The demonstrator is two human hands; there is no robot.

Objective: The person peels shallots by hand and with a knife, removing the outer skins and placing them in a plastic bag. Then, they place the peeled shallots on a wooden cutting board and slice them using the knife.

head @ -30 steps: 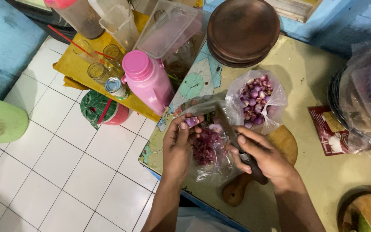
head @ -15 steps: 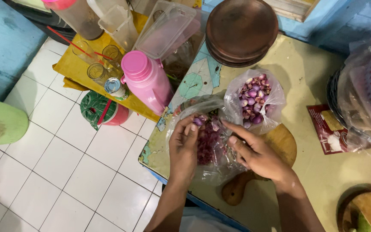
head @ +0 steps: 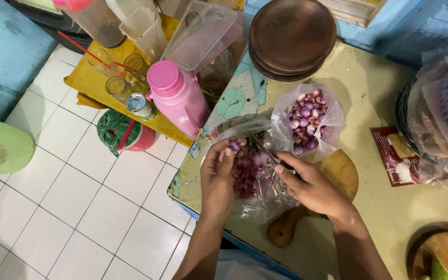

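Peeling went best low over the clear bag (head: 255, 192): left hand (head: 218, 179) pinched one shallot (head: 234, 145), right hand (head: 312, 189) gripped a knife (head: 263, 148), blade short, strokes away from fingers.

shallot (head: 234, 144) in left hand (head: 218, 179) | knife (head: 265, 150) in right hand (head: 312, 186) | both over peel bag (head: 257, 199) on cutting board (head: 343, 168) | shallot bag (head: 307, 122) behind | plates (head: 291, 36) farther back | flask (head: 177, 96) left
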